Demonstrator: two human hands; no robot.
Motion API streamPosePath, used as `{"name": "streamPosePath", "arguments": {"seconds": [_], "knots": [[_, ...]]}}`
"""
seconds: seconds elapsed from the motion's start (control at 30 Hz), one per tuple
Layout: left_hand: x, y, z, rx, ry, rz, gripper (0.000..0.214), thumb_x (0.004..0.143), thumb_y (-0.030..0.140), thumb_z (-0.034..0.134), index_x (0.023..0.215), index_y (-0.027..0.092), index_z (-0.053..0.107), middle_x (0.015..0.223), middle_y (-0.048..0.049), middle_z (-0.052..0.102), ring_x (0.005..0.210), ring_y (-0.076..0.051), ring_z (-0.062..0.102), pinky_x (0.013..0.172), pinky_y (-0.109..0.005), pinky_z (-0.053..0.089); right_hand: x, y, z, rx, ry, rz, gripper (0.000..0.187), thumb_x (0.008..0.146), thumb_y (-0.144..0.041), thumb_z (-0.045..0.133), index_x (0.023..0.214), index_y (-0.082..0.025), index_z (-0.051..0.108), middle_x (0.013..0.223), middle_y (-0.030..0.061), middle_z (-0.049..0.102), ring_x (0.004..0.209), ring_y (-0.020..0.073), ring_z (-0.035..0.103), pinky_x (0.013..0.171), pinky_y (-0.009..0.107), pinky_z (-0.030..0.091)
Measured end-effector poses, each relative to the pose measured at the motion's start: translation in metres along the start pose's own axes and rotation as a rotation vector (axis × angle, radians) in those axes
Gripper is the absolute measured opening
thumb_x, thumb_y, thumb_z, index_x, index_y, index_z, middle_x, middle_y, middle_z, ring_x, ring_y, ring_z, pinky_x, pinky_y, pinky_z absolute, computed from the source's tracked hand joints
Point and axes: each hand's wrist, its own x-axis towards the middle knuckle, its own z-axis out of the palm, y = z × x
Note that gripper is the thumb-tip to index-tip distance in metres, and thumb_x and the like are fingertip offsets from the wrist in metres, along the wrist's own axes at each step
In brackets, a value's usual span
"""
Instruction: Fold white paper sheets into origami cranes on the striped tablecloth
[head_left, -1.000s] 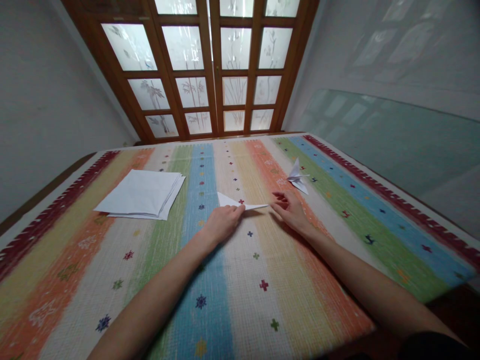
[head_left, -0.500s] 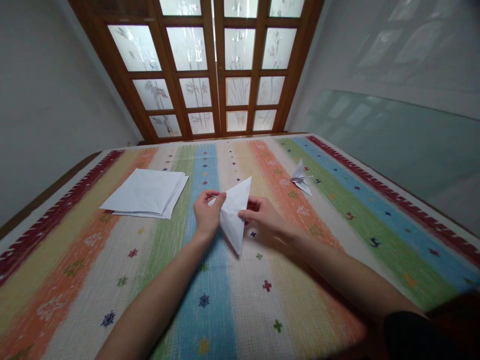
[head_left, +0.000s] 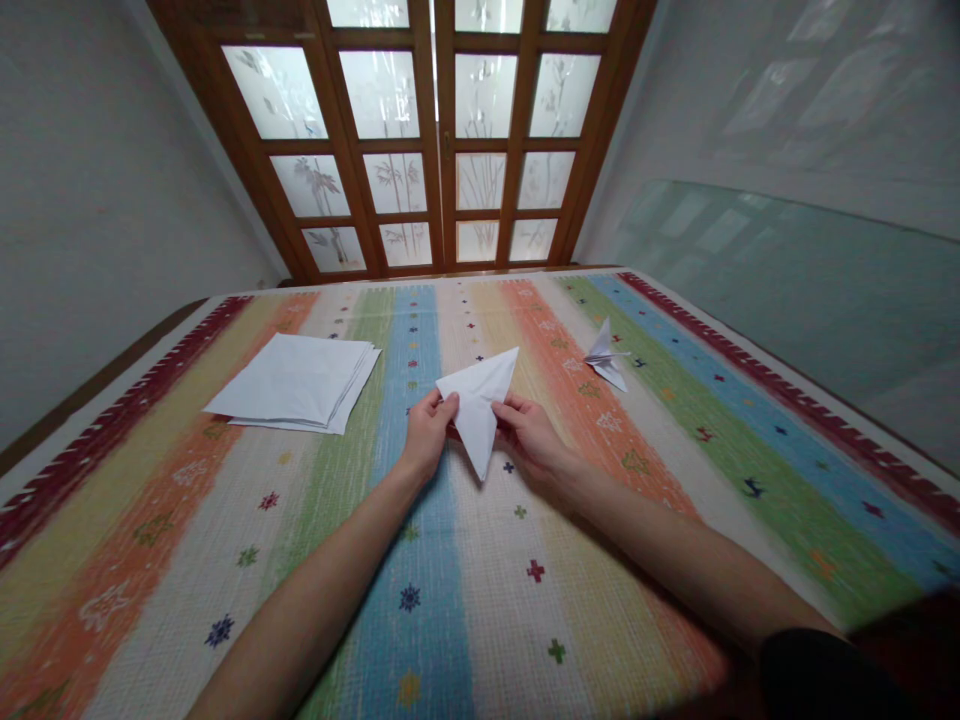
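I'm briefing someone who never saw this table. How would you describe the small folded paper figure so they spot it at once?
On the striped cloth, look to the far right, where orange meets green: the figure lies there. Unlike the flat stack at left and the triangle held by the left hand and right hand, it is small, with pointed wings, untouched.

Both forearms reach forward, left hand [head_left: 427, 437] and right hand [head_left: 529, 440] close together, each pinching.

The folded paper [head_left: 480, 405] hides some fingers of my left hand [head_left: 426, 440] and right hand [head_left: 531, 442]. The near edge of the tabletop [head_left: 675, 520] is cut off below. The paper figure [head_left: 606, 356] toward the right edge is too small for me to read.
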Motion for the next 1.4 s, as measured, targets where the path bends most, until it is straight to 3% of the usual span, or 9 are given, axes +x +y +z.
{"name": "streamPosePath", "arguments": {"seconds": [0.17, 0.4, 0.6, 0.8, 1.03, 1.13, 1.23, 1.3, 1.4], "knots": [[0.0, -0.006, -0.001, 0.205, 0.098, 0.032, 0.039, 0.066, 0.052, 0.069, 0.066, 0.014, 0.062, 0.052, 0.0017, 0.057, 0.043, -0.01, 0.046, 0.04, -0.021, 0.036, -0.003, 0.0, 0.001, -0.008, -0.016, -0.001, 0.033, 0.062, -0.048, 0.078, 0.073, -0.02, 0.064, 0.071, 0.0017, 0.068, 0.066, 0.0157, 0.061, 0.06, 0.028, 0.047], [0.002, -0.01, -0.006, 0.317, 0.175, 0.114, 0.034, 0.068, 0.045, 0.069, 0.061, 0.014, 0.06, 0.051, 0.0036, 0.052, 0.044, -0.008, 0.043, 0.042, -0.019, 0.031, -0.004, 0.005, 0.0, -0.144, -0.007, -0.016, 0.032, 0.052, -0.033, 0.085, 0.072, -0.019, 0.063, 0.069, 0.0015, 0.068, 0.06, 0.0147, 0.06, 0.058, 0.029, 0.049], [-0.005, -0.004, 0.0, 0.176, 0.012, -0.008, 0.039, 0.067, 0.053, 0.069, 0.067, 0.014, 0.061, 0.055, 0.0016, 0.058, 0.046, -0.011, 0.05, 0.043, -0.021, 0.038, -0.002, 0.007, -0.003, -0.149, 0.046, -0.057, 0.032, 0.055, -0.036, 0.083, 0.07, -0.019, 0.062, 0.067, 0.001, 0.066, 0.06, 0.0142, 0.059, 0.061, 0.03, 0.048], [-0.011, -0.004, 0.006, 0.159, -0.149, -0.037, 0.04, 0.058, 0.037, 0.079, 0.088, 0.012, 0.07, 0.079, -0.0077, 0.073, 0.071, -0.019, 0.065, 0.061, -0.027, 0.049, -0.001, 0.004, -0.004, -0.126, 0.096, -0.132, 0.031, 0.057, -0.036, 0.082, 0.069, -0.021, 0.057, 0.068, -0.0009, 0.062, 0.062, 0.0139, 0.056, 0.063, 0.03, 0.048], [-0.009, -0.008, 0.003, 0.184, -0.134, -0.039, 0.03, 0.063, 0.036, 0.074, 0.082, 0.013, 0.07, 0.075, -0.0055, 0.073, 0.06, -0.015, 0.062, 0.054, -0.025, 0.046, 0.0, -0.004, -0.004, 0.022, 0.057, -0.143, 0.055, 0.055, -0.037, 0.083, 0.1, -0.027, 0.053, 0.101, 0.0029, 0.066, 0.086, 0.0201, 0.062, 0.071, 0.033, 0.053], [-0.008, -0.007, 0.003, 0.203, -0.097, -0.039, 0.029, 0.062, 0.036, 0.074, 0.079, 0.013, 0.069, 0.07, -0.0036, 0.071, 0.056, -0.014, 0.059, 0.053, -0.024, 0.044, 0.002, -0.008, -0.007, 0.022, -0.013, -0.107, 0.048, 0.06, -0.041, 0.08, 0.098, -0.026, 0.056, 0.101, 0.0031, 0.066, 0.087, 0.0201, 0.062, 0.072, 0.033, 0.052], [-0.008, -0.004, 0.003, 0.165, -0.043, -0.002, 0.028, 0.062, 0.035, 0.075, 0.08, 0.013, 0.069, 0.077, -0.0049, 0.073, 0.063, -0.015, 0.061, 0.06, -0.026, 0.047, 0.006, -0.01, -0.012, 0.013, 0.04, -0.092, 0.04, 0.062, -0.041, 0.079, 0.092, -0.026, 0.057, 0.096, 0.0009, 0.066, 0.083, 0.017, 0.062, 0.071, 0.03, 0.051], [-0.007, -0.003, 0.002, 0.134, -0.042, 0.0, 0.031, 0.062, 0.036, 0.075, 0.082, 0.013, 0.069, 0.08, -0.0062, 0.074, 0.066, -0.017, 0.062, 0.063, -0.027, 0.047, 0.008, -0.01, -0.014, 0.046, 0.065, -0.112, 0.044, 0.061, -0.044, 0.08, 0.093, -0.027, 0.055, 0.099, 0.0014, 0.066, 0.084, 0.0174, 0.062, 0.072, 0.031, 0.051], [-0.006, -0.002, 0.001, 0.147, -0.084, -0.012, 0.035, 0.061, 0.04, 0.075, 0.083, 0.013, 0.07, 0.078, -0.0068, 0.074, 0.066, -0.018, 0.062, 0.063, -0.028, 0.046, 0.01, -0.011, -0.016, 0.05, -0.029, -0.126, 0.053, 0.059, -0.053, 0.078, 0.098, -0.028, 0.054, 0.109, 0.0042, 0.065, 0.093, 0.0223, 0.062, 0.073, 0.035, 0.052]]}}
